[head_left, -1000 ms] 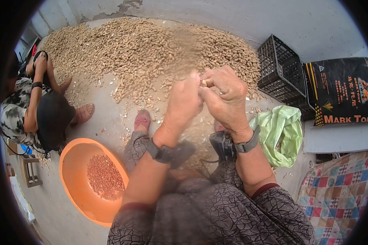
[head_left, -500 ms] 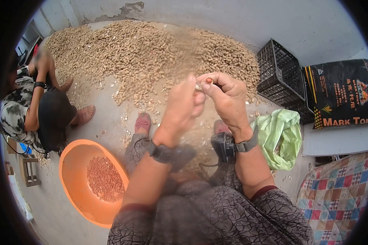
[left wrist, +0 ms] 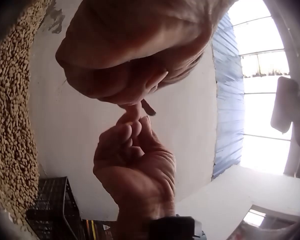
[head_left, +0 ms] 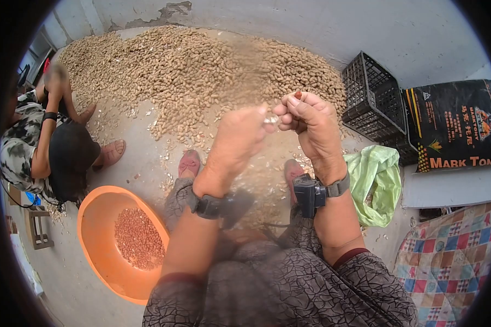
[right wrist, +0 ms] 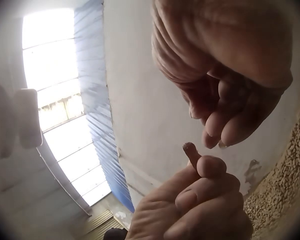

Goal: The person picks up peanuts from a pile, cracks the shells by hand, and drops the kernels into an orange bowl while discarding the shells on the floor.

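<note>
My right hand pinches a red peanut kernel by the thumb and forefinger, its other fingers curled in. Close on its left is my left hand, blurred at the fingertips, gripping a pale piece of peanut shell. In the right wrist view a small brown piece sticks out past the left fingertips, facing the larger right hand. The left wrist view has the left hand above and the right hand below, fingertips nearly meeting.
Unshelled peanuts are heaped along the wall. An orange basin holding red kernels stands at left, near another seated person. At right are a black crate, a green plastic bag, a black sack and a patchwork cloth.
The hands worked together on one peanut, which came open and showed its red kernel. My right hand has moved slightly right with the kernel; the shell piece is in the left fingers.
</note>
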Tool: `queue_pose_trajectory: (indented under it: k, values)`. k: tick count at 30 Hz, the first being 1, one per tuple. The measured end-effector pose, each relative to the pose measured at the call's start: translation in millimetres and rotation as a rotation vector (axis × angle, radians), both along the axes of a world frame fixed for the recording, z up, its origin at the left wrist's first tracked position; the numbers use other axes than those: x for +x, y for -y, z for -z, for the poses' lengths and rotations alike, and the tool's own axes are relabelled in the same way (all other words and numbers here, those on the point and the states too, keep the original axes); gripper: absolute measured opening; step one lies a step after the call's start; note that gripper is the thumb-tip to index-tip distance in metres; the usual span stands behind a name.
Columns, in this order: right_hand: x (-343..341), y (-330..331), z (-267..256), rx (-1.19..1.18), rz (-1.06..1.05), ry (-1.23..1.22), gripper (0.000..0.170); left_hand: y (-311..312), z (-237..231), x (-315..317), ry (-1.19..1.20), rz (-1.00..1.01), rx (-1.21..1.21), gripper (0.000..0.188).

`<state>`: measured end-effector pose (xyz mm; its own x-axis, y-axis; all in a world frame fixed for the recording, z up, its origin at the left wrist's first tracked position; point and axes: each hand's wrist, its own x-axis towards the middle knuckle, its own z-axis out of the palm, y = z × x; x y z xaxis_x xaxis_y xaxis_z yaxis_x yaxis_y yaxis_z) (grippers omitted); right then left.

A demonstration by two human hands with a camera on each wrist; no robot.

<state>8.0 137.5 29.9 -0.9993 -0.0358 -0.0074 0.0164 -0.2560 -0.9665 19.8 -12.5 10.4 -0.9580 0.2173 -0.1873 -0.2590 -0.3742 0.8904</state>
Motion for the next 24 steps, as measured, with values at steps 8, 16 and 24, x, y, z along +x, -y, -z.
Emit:
queue_pose_trajectory:
  k: [8, 16, 24]
  values:
    - [5, -1, -4, 0.188, -0.048, -0.054, 0.018, 8, 2, -4, -0.014, 0.071, -0.355, 0.037]
    - [18, 22, -5, 0.406, -0.116, -0.225, 0.007, 4, 6, -3, 0.228, 0.049, 0.231, 0.041]
    - [17, 20, -4, 0.418, -0.102, -0.268, 0.009, 3, 3, -4, 0.238, 0.035, 0.263, 0.032]
